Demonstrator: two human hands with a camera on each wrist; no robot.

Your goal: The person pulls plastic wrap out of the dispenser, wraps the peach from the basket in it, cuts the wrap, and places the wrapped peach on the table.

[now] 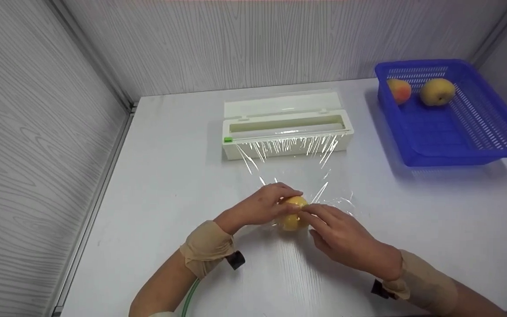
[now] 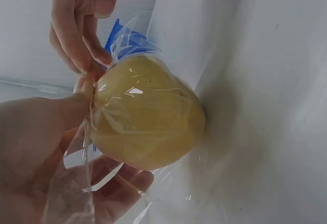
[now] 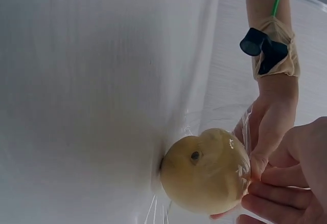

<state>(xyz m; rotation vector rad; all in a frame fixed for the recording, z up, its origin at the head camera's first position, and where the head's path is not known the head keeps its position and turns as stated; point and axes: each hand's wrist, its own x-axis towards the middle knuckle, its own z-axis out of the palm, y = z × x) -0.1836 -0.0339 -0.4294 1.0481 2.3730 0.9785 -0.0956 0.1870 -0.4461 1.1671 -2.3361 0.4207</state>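
A yellow, pear-like fruit (image 1: 292, 223) sits low over the white table, with clear cling film (image 2: 76, 183) drawn round it. In the left wrist view the film lies tight and shiny on the fruit's skin. My left hand (image 1: 262, 204) holds the fruit from the left, thumb on top and fingers round the far side. From the right, my right hand (image 1: 341, 233) brings its fingertips to the top of the fruit, pinching film beside the left thumb. The right wrist view shows a dark pit on the fruit's near side.
Beyond the hands stands a white cling film dispenser (image 1: 232, 152), lid up, a green slider (image 1: 228, 139) at its left end. Film stretches from it to the fruit. At the back right, a blue basket (image 1: 478, 156) holds a yellow fruit (image 1: 437, 92) and a red-blushed fruit (image 1: 399, 91).
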